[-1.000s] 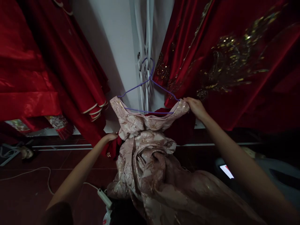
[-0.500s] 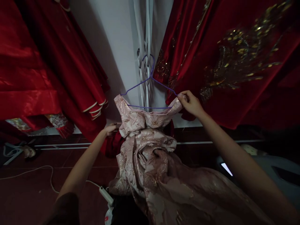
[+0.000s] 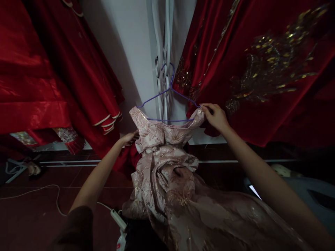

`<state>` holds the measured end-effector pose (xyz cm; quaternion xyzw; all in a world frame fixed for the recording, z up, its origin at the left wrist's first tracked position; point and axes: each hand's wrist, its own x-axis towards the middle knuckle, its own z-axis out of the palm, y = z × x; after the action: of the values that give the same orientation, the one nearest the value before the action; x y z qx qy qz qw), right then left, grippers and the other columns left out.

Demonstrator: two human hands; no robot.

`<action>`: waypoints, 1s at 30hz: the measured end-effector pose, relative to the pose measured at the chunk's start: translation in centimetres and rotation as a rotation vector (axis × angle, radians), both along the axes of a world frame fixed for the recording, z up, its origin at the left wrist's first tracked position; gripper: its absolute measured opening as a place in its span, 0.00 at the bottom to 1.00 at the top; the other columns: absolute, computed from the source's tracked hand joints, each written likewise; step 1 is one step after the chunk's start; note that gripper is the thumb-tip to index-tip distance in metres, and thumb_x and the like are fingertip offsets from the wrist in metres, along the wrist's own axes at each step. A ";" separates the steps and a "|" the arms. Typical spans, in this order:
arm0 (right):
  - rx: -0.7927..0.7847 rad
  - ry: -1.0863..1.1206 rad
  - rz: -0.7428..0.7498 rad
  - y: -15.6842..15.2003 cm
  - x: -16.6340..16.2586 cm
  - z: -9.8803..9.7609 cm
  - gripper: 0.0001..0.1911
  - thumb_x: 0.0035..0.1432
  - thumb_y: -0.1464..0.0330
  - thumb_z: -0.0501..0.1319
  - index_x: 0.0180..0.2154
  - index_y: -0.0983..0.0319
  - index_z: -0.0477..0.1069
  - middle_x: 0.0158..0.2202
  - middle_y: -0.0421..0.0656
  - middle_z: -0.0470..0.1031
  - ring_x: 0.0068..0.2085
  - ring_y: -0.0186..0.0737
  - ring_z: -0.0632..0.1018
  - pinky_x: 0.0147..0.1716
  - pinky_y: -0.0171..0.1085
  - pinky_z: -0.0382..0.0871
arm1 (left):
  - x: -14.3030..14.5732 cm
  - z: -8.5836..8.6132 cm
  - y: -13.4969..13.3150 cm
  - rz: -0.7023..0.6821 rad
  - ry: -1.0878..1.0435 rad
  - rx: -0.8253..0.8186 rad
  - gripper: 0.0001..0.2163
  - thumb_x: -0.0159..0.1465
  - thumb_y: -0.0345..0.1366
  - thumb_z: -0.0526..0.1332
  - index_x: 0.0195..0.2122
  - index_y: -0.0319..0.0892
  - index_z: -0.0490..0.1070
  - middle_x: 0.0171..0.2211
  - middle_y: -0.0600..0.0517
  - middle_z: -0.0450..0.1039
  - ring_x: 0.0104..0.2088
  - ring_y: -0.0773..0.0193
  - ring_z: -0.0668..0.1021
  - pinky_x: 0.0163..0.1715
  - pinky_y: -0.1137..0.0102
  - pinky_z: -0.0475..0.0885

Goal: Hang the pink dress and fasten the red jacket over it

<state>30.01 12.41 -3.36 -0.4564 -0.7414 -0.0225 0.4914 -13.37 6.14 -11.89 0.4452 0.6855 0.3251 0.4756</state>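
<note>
A pale pink dress (image 3: 178,136) with a gold shimmering pattern hangs by its shoulders on a thin purple wire hanger (image 3: 158,94). The hanger's hook is on a white metal rack (image 3: 167,42). At the right shoulder strap, my right hand (image 3: 216,116) pinches the cloth by the hanger's end. My left hand (image 3: 128,138) is at the left side of the bodice, fingers stretched towards its edge, the tips partly hidden and dim. Below the waist, the skirt (image 3: 209,212) spreads in folds towards me and to the lower right.
Red garments (image 3: 96,87) hang at the left, and a red one with gold sequins (image 3: 272,69) at the right. A white power strip (image 3: 118,219) with a cord lies on the dark red floor. A grey rounded object (image 3: 311,195) stands at lower right.
My left hand has risen slightly along the dress's side. My right hand stays pinched on the strap. The whole view has shifted a little.
</note>
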 end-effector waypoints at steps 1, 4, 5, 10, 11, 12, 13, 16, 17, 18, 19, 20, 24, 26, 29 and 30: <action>0.010 -0.005 -0.007 -0.1 0.0 0.1 0.17 0.62 0.62 0.52 0.46 0.59 0.73 0.43 0.47 0.76 0.44 0.44 0.75 0.47 0.45 0.68 | 0.0 0.9 0.5 0.049 0.003 0.096 0.24 0.62 0.55 0.50 0.41 0.39 0.71 0.37 0.45 0.76 0.34 0.63 0.76 0.30 0.70 0.70; 0.038 -0.034 -0.007 -0.5 -0.1 0.3 0.17 0.62 0.63 0.51 0.47 0.59 0.73 0.44 0.47 0.75 0.46 0.44 0.75 0.49 0.45 0.67 | 0.3 5.0 1.9 0.180 -0.028 0.580 0.27 0.66 0.53 0.40 0.50 0.39 0.67 0.48 0.43 0.73 0.45 0.62 0.76 0.42 0.67 0.70; 0.043 -0.045 -0.007 -0.6 -0.2 0.4 0.17 0.62 0.63 0.51 0.47 0.60 0.72 0.45 0.46 0.75 0.46 0.45 0.75 0.49 0.45 0.67 | 0.5 6.6 2.2 0.154 -0.024 0.741 0.28 0.66 0.53 0.37 0.53 0.40 0.65 0.51 0.43 0.71 0.47 0.62 0.75 0.44 0.67 0.70; 0.040 -0.056 -0.088 -1.1 -0.2 0.6 0.15 0.62 0.62 0.51 0.43 0.60 0.72 0.43 0.48 0.76 0.43 0.46 0.76 0.45 0.44 0.68 | 2.2 12.0 2.1 -0.249 0.486 0.984 0.24 0.64 0.53 0.48 0.49 0.40 0.69 0.45 0.47 0.75 0.46 0.61 0.75 0.48 0.69 0.66; 0.042 -0.059 -0.119 -1.1 -0.2 0.6 0.14 0.62 0.62 0.51 0.42 0.60 0.71 0.42 0.49 0.76 0.42 0.47 0.76 0.44 0.44 0.68 | 2.4 12.1 1.9 -0.270 0.589 0.974 0.23 0.64 0.53 0.49 0.48 0.40 0.70 0.43 0.47 0.75 0.44 0.61 0.75 0.47 0.70 0.67; 0.043 -0.063 -0.145 -1.0 -0.2 0.6 0.14 0.62 0.61 0.51 0.41 0.61 0.71 0.41 0.49 0.76 0.41 0.48 0.76 0.43 0.44 0.68 | 2.5 12.0 1.8 -0.264 0.660 0.970 0.23 0.65 0.52 0.48 0.48 0.39 0.69 0.43 0.47 0.75 0.43 0.61 0.76 0.46 0.70 0.67; 0.043 -0.070 -0.160 -1.0 -0.2 0.6 0.14 0.62 0.61 0.51 0.41 0.61 0.70 0.40 0.50 0.76 0.41 0.48 0.76 0.43 0.44 0.67 | 2.5 11.7 1.7 -0.237 0.704 0.979 0.23 0.66 0.51 0.47 0.50 0.39 0.68 0.44 0.46 0.74 0.44 0.61 0.76 0.46 0.70 0.67; 0.046 -0.103 -0.138 -0.8 -0.2 0.8 0.13 0.62 0.61 0.51 0.41 0.61 0.69 0.40 0.49 0.75 0.41 0.48 0.75 0.43 0.45 0.67 | 2.2 10.5 1.5 -0.135 0.775 1.009 0.22 0.68 0.48 0.44 0.51 0.38 0.66 0.45 0.44 0.73 0.44 0.61 0.75 0.45 0.71 0.66; 0.051 -0.116 -0.119 -0.7 -0.1 0.9 0.13 0.62 0.61 0.51 0.42 0.60 0.69 0.40 0.48 0.75 0.42 0.47 0.75 0.44 0.45 0.67 | 2.1 10.2 1.4 -0.116 0.796 1.002 0.22 0.68 0.47 0.43 0.49 0.38 0.67 0.43 0.44 0.74 0.43 0.62 0.75 0.44 0.71 0.66; 0.054 -0.128 -0.102 -0.7 0.0 1.0 0.13 0.62 0.61 0.51 0.41 0.60 0.69 0.41 0.48 0.75 0.43 0.47 0.74 0.46 0.45 0.66 | 1.9 9.9 1.3 -0.104 0.815 0.992 0.21 0.68 0.47 0.43 0.47 0.39 0.68 0.41 0.45 0.74 0.41 0.62 0.75 0.43 0.72 0.65; 0.053 -0.137 -0.093 -0.7 0.0 1.0 0.13 0.62 0.61 0.50 0.41 0.59 0.69 0.41 0.48 0.75 0.44 0.47 0.74 0.47 0.45 0.66 | 1.8 9.8 1.1 -0.095 0.832 0.982 0.21 0.68 0.46 0.42 0.45 0.39 0.69 0.40 0.45 0.74 0.40 0.62 0.76 0.41 0.73 0.65; 0.050 -0.141 -0.094 -0.7 0.1 0.9 0.13 0.62 0.61 0.50 0.40 0.59 0.69 0.41 0.48 0.74 0.44 0.47 0.74 0.48 0.46 0.65 | 1.7 9.7 0.8 -0.084 0.850 0.971 0.20 0.68 0.46 0.42 0.45 0.40 0.69 0.39 0.45 0.74 0.40 0.62 0.76 0.40 0.73 0.65; 0.059 -0.101 -0.179 -0.3 0.3 0.2 0.15 0.62 0.59 0.48 0.40 0.60 0.68 0.40 0.51 0.73 0.46 0.50 0.72 0.48 0.49 0.65 | 1.1 9.2 0.0 0.052 0.990 0.843 0.18 0.69 0.43 0.43 0.46 0.39 0.67 0.34 0.45 0.74 0.36 0.60 0.76 0.34 0.73 0.63; 0.062 -0.057 -0.208 0.2 0.5 -0.5 0.16 0.62 0.59 0.48 0.40 0.61 0.68 0.40 0.53 0.72 0.46 0.51 0.72 0.47 0.49 0.65 | 0.5 8.7 -0.1 0.134 1.082 0.768 0.18 0.69 0.43 0.43 0.45 0.38 0.67 0.30 0.44 0.72 0.33 0.59 0.76 0.31 0.72 0.61; 0.057 0.039 -0.239 1.0 0.9 -2.1 0.15 0.62 0.60 0.48 0.40 0.61 0.67 0.40 0.53 0.72 0.45 0.51 0.72 0.47 0.50 0.64 | -0.4 7.7 0.1 0.179 1.178 0.723 0.20 0.69 0.43 0.40 0.43 0.37 0.66 0.29 0.42 0.72 0.32 0.58 0.76 0.29 0.72 0.60; 0.056 0.084 -0.259 1.1 0.9 -2.8 0.14 0.62 0.60 0.48 0.39 0.61 0.67 0.40 0.54 0.72 0.45 0.51 0.72 0.48 0.50 0.64 | -0.6 7.2 0.0 0.182 1.196 0.703 0.20 0.69 0.43 0.39 0.43 0.37 0.66 0.30 0.42 0.72 0.32 0.57 0.76 0.29 0.71 0.60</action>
<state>30.92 13.49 -6.21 -0.5350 -0.6542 -0.0874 0.5275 -13.95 6.16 -4.67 0.6158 0.7185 0.2655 -0.1845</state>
